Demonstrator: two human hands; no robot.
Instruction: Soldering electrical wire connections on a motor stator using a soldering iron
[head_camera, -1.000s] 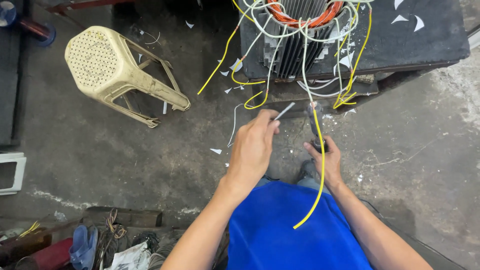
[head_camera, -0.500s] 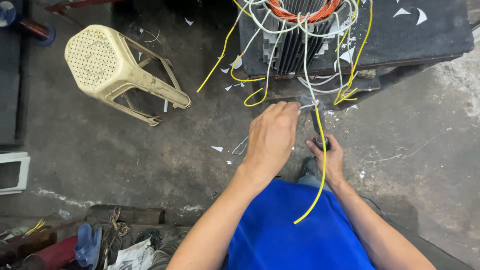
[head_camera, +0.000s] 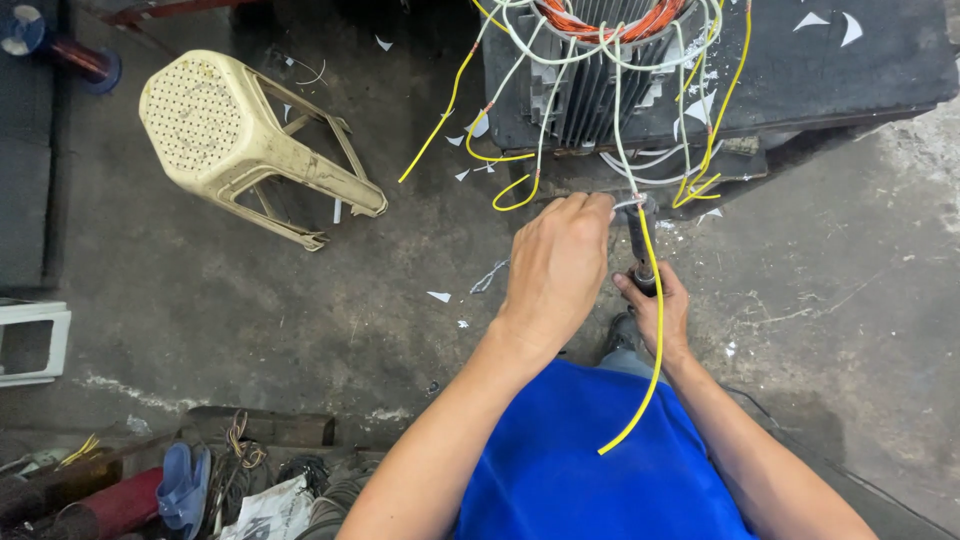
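Yellow wire (head_camera: 655, 330), cream perforated stool (head_camera: 215, 130), blue shirt (head_camera: 590, 470).

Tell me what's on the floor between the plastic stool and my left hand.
In the head view, mostly bare concrete floor, with a few small white scraps scattered between the tipped stool and the left hand.

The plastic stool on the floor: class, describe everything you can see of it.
The stool is cream-coloured, apparently moulded plastic, and looks grimy. It has an eight-sided seat pierced with rows of small holes, and splayed legs joined by a low brace. It lies tipped on its side on the concrete floor, seat facing up-left, legs pointing right and down. It sits left of the motor, well apart from both hands. Only the floor touches it; a few white paper scraps lie around it.
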